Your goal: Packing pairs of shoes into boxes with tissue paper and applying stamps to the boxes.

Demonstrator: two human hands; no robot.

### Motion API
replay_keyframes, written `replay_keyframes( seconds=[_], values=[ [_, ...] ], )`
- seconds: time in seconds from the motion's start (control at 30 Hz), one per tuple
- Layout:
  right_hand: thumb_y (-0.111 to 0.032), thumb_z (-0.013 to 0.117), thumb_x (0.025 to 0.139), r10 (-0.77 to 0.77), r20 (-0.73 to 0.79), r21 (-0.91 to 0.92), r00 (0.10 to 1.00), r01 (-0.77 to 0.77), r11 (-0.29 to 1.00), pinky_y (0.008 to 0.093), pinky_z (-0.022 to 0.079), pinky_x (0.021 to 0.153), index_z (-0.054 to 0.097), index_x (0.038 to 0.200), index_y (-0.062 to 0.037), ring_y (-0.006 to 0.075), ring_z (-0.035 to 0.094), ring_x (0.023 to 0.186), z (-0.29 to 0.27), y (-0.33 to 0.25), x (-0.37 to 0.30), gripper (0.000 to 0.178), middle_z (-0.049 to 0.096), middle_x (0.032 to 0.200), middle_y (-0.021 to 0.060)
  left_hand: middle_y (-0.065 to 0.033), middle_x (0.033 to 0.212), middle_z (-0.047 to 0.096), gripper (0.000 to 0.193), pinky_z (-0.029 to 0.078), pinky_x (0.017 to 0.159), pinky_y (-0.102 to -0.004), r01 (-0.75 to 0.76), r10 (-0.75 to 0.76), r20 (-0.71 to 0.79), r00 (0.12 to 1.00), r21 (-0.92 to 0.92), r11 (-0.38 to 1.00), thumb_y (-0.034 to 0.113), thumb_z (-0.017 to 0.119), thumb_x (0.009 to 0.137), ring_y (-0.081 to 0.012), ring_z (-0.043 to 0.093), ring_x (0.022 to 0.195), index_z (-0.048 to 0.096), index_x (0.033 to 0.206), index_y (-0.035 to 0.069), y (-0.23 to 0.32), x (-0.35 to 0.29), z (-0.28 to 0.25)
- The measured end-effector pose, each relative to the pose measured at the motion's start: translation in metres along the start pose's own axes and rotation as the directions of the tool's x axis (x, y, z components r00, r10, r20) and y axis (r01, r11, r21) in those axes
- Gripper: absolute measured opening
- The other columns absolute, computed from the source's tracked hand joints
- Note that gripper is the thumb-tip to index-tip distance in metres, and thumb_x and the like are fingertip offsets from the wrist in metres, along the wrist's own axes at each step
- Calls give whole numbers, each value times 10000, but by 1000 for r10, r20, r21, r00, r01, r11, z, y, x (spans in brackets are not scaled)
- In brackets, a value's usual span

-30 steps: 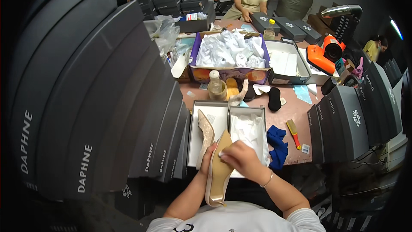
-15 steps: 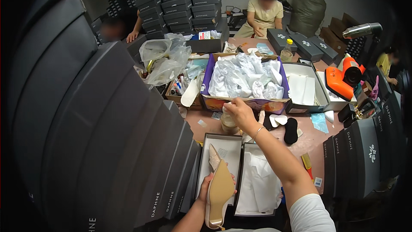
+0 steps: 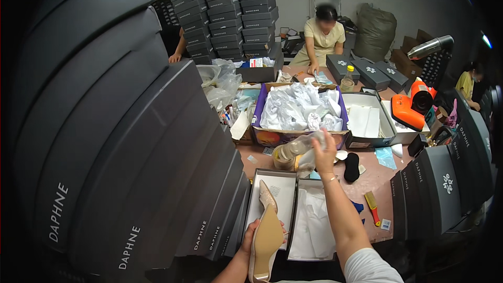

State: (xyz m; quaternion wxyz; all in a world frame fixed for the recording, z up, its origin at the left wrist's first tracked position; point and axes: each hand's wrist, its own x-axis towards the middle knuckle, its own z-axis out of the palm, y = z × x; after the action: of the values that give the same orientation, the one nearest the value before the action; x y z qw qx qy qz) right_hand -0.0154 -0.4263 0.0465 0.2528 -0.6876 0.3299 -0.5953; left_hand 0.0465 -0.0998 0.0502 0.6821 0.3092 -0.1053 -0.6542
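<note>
My left hand grips a beige high-heeled shoe, its tan sole facing up and its glittery strap part above. My right hand is raised just in front of the purple carton, its fingers closed around something whitish and blurred that I cannot make out. Left of it stands a clear jar, with a see-through blurred shape between it and the hand. Below lie an open shoe box and its other half lined with white tissue paper.
Tall dark shoe boxes wall off the left; more boxes stand right. Ahead is a purple carton of plastic-wrapped things. A brush, a black pad and an orange device lie right. Another person sits across the table.
My right hand has moved right, away from the jar top, with a whitish thing in it. My left hand keeps hold of the shoe. The person across has leaned forward, reaching toward the table.
</note>
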Motion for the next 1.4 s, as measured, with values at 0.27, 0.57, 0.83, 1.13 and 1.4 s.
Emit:
replay_keyframes(
  seconds=[0.27, 0.57, 0.83, 1.13, 1.4],
  values=[
    [-123, 661, 894, 668, -2, 751, 744, -440, 493, 317, 555, 640, 566, 1192, -28, 171, 620, 824, -30, 35, -29, 327, 619, 984, 70, -237, 1211, 514, 680, 459, 934, -588, 77, -74, 58, 996, -49, 996, 451, 386, 933, -369, 539, 1128, 250, 1477, 67, -15, 3, -2],
    [-191, 697, 808, -196, 527, -70, 827, 272, 960, 430, 498, 842, 555, 1272, -226, 374, 578, 1012, 67, -12, -20, 487, 559, 1133, 179, -281, 1290, 476, 646, 371, 1021, -609, 135, -136, -3, 991, -49, 990, 405, 355, 963, -442, 500, 1189, 226, 1492, 58, -6, 4, -15],
    [-207, 614, 899, -125, 475, -45, 871, 166, 985, 419, 502, 714, 643, 1070, -58, 349, 609, 801, 23, -27, -16, 229, 613, 939, 184, -231, 1165, 560, 599, 506, 886, -509, 188, -192, -14, 981, -132, 973, 428, 409, 934, -357, 591, 1042, 393, 1393, 45, -14, -4, -5],
    [-129, 692, 816, -180, 656, 105, 733, 148, 983, 362, 509, 619, 629, 851, -71, 288, 597, 670, -174, -189, -219, 93, 557, 728, 85, -163, 1102, 613, 573, 528, 844, -350, 112, -134, -232, 963, -102, 988, 450, 407, 937, -246, 628, 965, 410, 1367, 71, -71, -49, 41],
    [-128, 643, 745, -242, 624, 89, 743, 240, 967, 330, 466, 447, 570, 823, -122, 219, 563, 529, -192, -210, -238, 107, 490, 659, 60, -146, 995, 618, 521, 558, 700, -364, 176, -167, -171, 971, 36, 984, 495, 385, 931, -250, 647, 810, 484, 1222, 75, -89, -68, 30]
  ],
)
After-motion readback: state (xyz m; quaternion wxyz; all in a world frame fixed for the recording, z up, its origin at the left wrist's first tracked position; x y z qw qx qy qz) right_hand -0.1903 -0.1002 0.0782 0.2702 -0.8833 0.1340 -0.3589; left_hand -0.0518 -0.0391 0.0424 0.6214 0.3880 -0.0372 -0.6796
